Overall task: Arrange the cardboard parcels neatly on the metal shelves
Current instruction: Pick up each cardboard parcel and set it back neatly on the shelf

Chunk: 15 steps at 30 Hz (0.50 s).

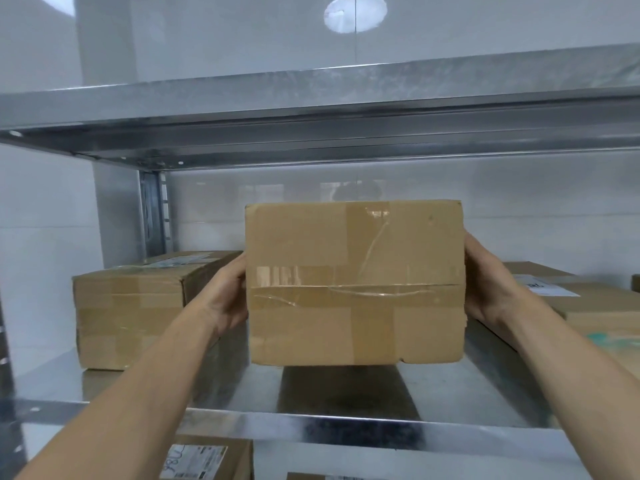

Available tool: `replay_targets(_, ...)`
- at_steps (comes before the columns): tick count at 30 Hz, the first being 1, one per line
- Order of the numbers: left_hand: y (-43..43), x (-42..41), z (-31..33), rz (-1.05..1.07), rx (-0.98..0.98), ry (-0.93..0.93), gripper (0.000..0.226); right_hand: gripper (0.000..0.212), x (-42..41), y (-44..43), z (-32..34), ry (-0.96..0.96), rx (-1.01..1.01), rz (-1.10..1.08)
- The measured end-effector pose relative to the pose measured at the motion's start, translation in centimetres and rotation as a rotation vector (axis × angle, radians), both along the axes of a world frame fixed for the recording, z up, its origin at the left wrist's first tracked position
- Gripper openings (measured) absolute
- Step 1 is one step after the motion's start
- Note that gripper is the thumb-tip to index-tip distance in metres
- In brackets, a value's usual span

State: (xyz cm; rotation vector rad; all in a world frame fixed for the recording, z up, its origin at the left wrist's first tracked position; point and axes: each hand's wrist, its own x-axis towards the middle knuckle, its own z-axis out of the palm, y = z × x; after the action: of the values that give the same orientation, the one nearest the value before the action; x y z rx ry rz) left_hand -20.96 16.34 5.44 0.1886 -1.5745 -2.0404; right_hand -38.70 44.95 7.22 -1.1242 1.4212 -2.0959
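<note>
Grip: left hand [228, 292], right hand [485, 282] flat against parcel [353, 282] sides — squeezing it.
Set-down: lower level onto shelf [478, 382] below hands.

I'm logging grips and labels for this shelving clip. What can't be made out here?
Head view only.
Fingers of the left hand and right hand: hidden behind the brown taped cardboard box they hold.
White-labelled cardboard box at right: cut off by the frame edge; print too small.
Labelled brown cardboard box on the lower level: cut off by the bottom edge; print too small.
Whether the held box touches the grey metal shelf: unclear.
</note>
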Motion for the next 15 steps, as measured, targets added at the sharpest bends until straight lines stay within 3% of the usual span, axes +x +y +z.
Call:
replay_targets(1,-0.3,-0.1,0.0,-0.007,-0.008,0.007,0.023,0.05,-0.3,0.1,0.0,0.014,-0.013,0.018)
replay_targets(4,-0.9,-0.2,0.2,0.019,-0.043,0.009,0.024,0.119,-1.2,0.4,-0.3,0.043,0.014,0.1)
replay_targets(5,-1.1,-0.4,0.2,0.021,-0.061,0.001,0.023,0.121,-1.2,0.5,-0.4,0.079,0.029,0.13)
replay_targets(7,-1.2,-0.9,0.0,0.036,-0.107,-0.013,0.027,0.106,-1.2,0.5,-0.3,0.121,0.047,0.125)
replay_targets(11,-1.4,-1.5,-0.1,0.049,-0.154,-0.001,0.035,0.102,-1.6,0.4,-0.4,0.164,0.041,0.054)
replay_targets(15,-1.4,-2.1,-0.3,0.133,-0.124,0.04,0.029,0.061,-2.3,0.7,-0.6,0.141,-0.003,0.036)
